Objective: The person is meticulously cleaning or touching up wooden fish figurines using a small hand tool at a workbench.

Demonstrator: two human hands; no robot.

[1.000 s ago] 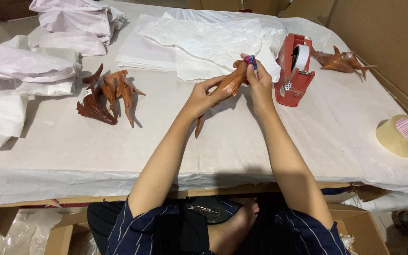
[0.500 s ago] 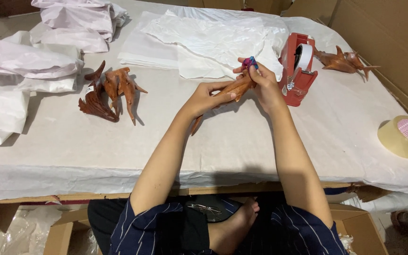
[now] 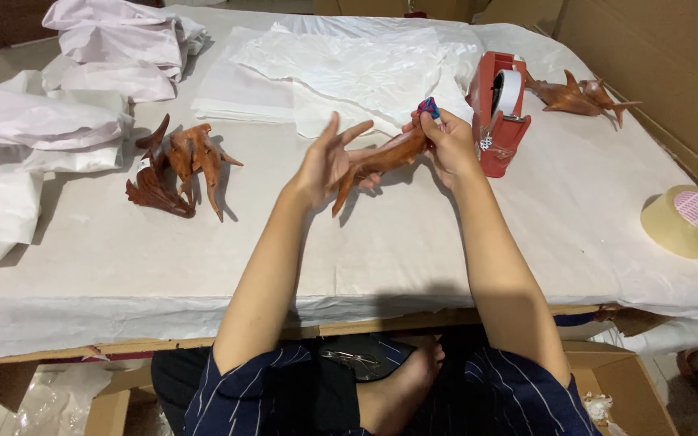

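A reddish-brown wooden fish carving (image 3: 385, 156) is held above the table's middle. My right hand (image 3: 446, 144) grips its upper end, where a small blue and pink piece (image 3: 428, 106) sticks out above my fingers. My left hand (image 3: 330, 161) is spread wide with the fingers apart, and the carving's tail end rests against its palm and fingers.
Several similar wooden carvings (image 3: 178, 165) lie in a heap at the left, and another carving (image 3: 575, 95) at the back right. A red tape dispenser (image 3: 498, 109) stands beside my right hand. White wrapping paper (image 3: 349, 69), bundled paper (image 3: 38, 121) and a tape roll (image 3: 688, 220) lie around.
My left hand has opened from its grip on the carving and now spreads its fingers. The right hand has kept its hold on the upper end.
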